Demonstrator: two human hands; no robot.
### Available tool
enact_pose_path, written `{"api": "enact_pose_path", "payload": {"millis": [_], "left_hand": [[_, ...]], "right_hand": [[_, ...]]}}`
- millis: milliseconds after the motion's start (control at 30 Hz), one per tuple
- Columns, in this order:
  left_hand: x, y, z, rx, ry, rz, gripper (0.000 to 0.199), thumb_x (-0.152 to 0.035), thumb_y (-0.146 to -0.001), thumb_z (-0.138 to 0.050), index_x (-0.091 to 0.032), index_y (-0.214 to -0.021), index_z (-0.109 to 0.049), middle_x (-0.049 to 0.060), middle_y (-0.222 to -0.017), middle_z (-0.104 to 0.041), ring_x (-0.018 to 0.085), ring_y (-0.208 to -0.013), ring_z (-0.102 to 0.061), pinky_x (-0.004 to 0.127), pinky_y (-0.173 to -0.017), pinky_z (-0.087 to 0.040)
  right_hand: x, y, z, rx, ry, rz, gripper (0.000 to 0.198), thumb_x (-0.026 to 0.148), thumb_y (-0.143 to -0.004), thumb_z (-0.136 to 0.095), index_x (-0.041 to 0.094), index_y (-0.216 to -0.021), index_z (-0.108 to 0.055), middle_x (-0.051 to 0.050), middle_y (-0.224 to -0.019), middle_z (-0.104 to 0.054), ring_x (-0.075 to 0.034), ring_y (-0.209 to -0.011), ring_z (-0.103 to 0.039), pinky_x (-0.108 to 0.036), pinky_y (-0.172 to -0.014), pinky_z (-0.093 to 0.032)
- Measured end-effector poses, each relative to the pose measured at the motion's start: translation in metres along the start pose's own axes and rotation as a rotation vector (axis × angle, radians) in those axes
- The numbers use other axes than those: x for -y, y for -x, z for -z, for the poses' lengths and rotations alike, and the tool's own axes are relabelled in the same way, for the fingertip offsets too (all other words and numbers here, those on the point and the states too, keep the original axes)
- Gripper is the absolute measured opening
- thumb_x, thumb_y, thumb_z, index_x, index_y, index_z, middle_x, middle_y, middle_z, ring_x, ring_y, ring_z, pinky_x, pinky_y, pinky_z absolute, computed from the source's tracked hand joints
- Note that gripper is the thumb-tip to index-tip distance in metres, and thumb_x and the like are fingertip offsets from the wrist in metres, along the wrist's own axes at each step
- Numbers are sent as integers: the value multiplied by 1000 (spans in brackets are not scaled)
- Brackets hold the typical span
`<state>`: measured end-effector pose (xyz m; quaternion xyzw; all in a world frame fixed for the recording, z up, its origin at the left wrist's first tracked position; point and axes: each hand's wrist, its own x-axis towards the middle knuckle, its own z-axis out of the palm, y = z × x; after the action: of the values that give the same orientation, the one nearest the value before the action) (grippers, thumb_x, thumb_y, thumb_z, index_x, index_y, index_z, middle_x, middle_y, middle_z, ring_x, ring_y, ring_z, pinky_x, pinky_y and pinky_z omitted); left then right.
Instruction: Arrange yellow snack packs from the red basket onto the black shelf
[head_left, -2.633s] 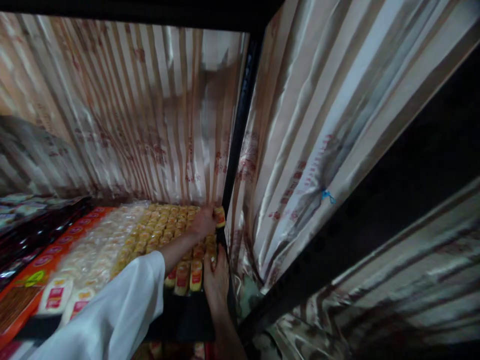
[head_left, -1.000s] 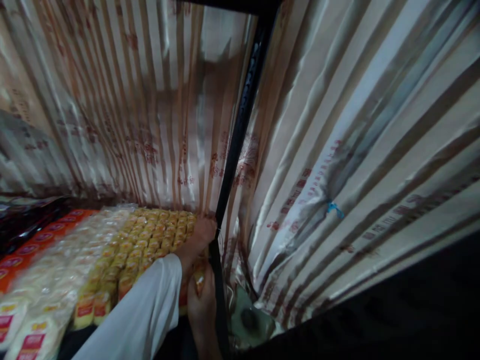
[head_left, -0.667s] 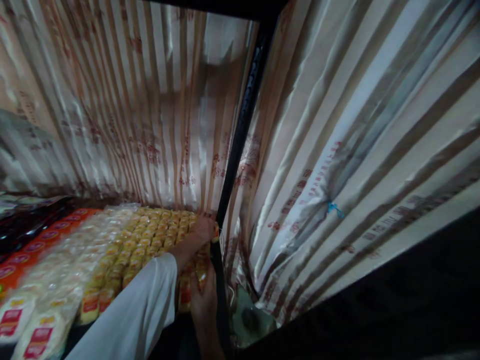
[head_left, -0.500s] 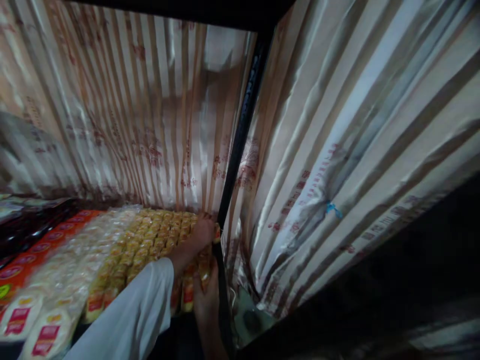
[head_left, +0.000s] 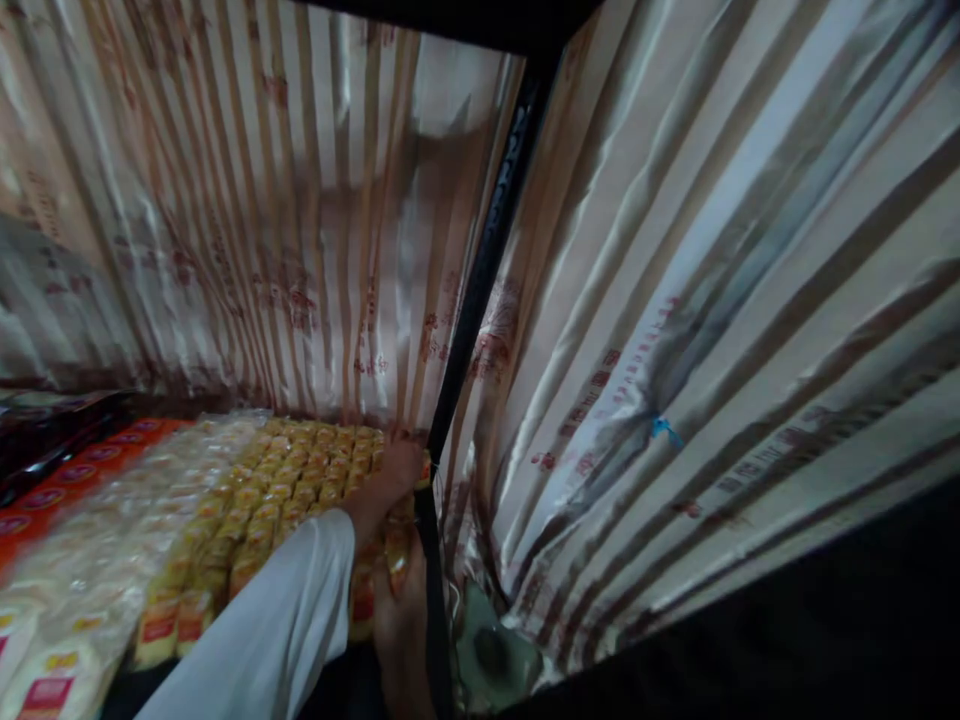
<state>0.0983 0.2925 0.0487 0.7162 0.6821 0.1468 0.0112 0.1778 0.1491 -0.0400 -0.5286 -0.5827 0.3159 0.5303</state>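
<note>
Rows of small yellow wrapped snack packets (head_left: 300, 465) fill the right end of a shelf. My left hand (head_left: 403, 460), its arm in a white sleeve, reaches to the far right corner. Its fingers are bent over a packet (head_left: 424, 470) there, partly hidden in the dim light. Nearer to me, my right hand (head_left: 401, 610) is at the right edge of the rows. A yellow snack packet (head_left: 397, 553) sits between its thumb and fingers. My left forearm covers part of the front rows.
Left of the yellow rows lie clear-wrapped pale round packets (head_left: 142, 520), then an orange strip of packaging (head_left: 90, 465) and dark glossy packs (head_left: 56, 435). A black corner post (head_left: 487, 240) rises at the right. Pleated printed sheeting (head_left: 622, 300) hangs behind and beside the shelf.
The view has shifted slightly, so the shelf goods sit further left. My left hand stays at the far corner. The packet at my right hand now shows more clearly between thumb and fingers.
</note>
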Motion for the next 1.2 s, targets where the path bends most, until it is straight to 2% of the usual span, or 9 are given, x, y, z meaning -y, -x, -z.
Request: {"api": "enact_pose_path", "payload": {"millis": [200,300,400,533,733,900,1067,1200], "left_hand": [[-1,-2,2,6,0,-69,29,-11,-78,-45,-16,-98,-66,11,-110,-63,27,-112,-46,50,-103,-20],[-5,-1,1,-10,-5,-78,30,-11,-79,-43,-14,-100,-64,13,-113,-61,27,-111,-47,50,-103,-20],[-7,0,-1,-18,-12,-69,33,-10,-79,-43,-9,-107,-61,16,-116,-59,29,-115,-44,50,-104,-19],[-7,-1,-3,-27,-1,14,45,-9,-79,-41,-4,-123,-49,18,-117,-59,30,-118,-43,48,-105,-20],[-6,-1,0,-21,11,19,47,-12,-74,-48,-10,-121,-52,15,-117,-59,30,-120,-43,47,-105,-22],[-3,0,-2,-61,61,15,53,-20,-73,-52,-11,-126,-48,14,-125,-54,30,-124,-38,46,-105,-23],[-6,3,4,-135,183,29,38,-24,-74,-53,-14,-111,-60,11,-123,-56,30,-126,-35,45,-107,-25],[-14,31,25,-241,287,1,27,-14,-76,-47,-16,-96,-65,8,-111,-62,21,-117,-46,39,-110,-24]], "right_hand": [[1,0,-1,0,21,12,43,37,-78,-51,16,-115,-54,-15,-117,-59,-30,-116,-50,-45,-97,-40],[2,0,-1,-14,28,7,42,35,-76,-52,15,-113,-55,-15,-116,-59,-31,-115,-51,-47,-96,-41],[4,-1,-1,2,25,-4,42,34,-75,-51,13,-111,-55,-17,-117,-58,-32,-115,-51,-48,-97,-39],[7,-1,1,21,7,-24,43,34,-74,-50,13,-112,-54,-17,-117,-58,-31,-115,-50,-47,-97,-39],[9,0,2,9,4,-15,44,32,-75,-51,13,-116,-53,-16,-117,-59,-30,-113,-52,-46,-96,-40],[10,-1,3,27,8,-19,45,30,-76,-51,14,-118,-52,-14,-117,-59,-29,-117,-48,-46,-101,-36],[7,0,2,32,-10,-39,50,34,-77,-51,16,-123,-48,-15,-125,-54,-29,-119,-47,-45,-100,-37],[5,-1,2,47,-16,-48,59,38,-77,-49,11,-130,-40,-18,-133,-46,-29,-124,-42,-46,-102,-33]]}}
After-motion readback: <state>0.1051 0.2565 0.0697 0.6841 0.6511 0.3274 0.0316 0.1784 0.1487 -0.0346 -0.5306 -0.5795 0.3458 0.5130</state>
